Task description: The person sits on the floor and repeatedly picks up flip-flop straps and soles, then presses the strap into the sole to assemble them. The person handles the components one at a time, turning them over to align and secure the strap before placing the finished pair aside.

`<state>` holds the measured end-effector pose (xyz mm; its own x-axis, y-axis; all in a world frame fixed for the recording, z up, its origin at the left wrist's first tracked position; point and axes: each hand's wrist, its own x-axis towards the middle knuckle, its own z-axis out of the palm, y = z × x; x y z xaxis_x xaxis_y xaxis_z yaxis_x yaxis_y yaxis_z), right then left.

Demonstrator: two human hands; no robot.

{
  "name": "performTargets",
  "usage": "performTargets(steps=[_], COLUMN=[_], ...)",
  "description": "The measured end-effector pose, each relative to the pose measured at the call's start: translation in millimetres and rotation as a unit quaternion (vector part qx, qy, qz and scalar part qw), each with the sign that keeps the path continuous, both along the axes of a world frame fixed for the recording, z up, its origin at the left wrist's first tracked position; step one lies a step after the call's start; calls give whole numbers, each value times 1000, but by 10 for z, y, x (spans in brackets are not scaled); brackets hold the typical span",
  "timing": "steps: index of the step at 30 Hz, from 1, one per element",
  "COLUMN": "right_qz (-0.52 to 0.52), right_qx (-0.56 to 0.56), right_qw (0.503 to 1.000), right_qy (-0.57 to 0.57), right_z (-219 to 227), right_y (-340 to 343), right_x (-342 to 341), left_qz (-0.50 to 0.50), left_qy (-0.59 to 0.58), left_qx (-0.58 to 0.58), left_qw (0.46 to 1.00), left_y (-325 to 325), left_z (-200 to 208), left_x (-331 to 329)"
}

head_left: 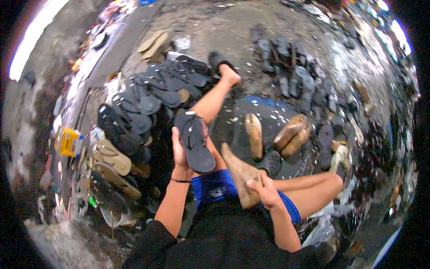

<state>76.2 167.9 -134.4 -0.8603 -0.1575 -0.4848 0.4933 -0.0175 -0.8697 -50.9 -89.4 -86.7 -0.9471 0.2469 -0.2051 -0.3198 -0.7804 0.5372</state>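
My left hand [179, 150] is wrapped round a black flip-flop [199, 150], its sole surface facing up and its thong strap near the far end. In my right hand [266, 190] is a tan wooden shoe last [237, 172], gripped at its thick end beside my lap. Its narrow end points away and to the left, apart from the flip-flop. Beyond the right hand, another wooden last [254, 134] and a bound-looking pair of lasts [293, 135] lie on a dark surface.
Black flip-flops [150, 98] are heaped at the left, with beige sandals [112, 157] and a yellow box [70, 141] nearer the rim. More dark footwear [291, 80] stands in rows at the far right. White scraps litter the floor. My bare legs extend into the space.
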Motion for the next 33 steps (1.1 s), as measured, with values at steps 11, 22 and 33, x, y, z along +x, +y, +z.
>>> performTargets(steps=[11,22,33], right_qz=[249,-23,-204], right_qx=[177,326,649], right_qw=[906,915,728], right_qy=[294,237,-89], right_z=[493,-713,-1975], right_y=[51,608,2498], right_x=[-1690,-2491,-3323], left_qz=[-149,327,247], left_qy=[-141,28,111], left_qx=[235,-841,-926], left_qw=[950,431,264], left_y=[558,-1803,-1125], left_z=[-303,1118,1217], left_x=[554,497,196])
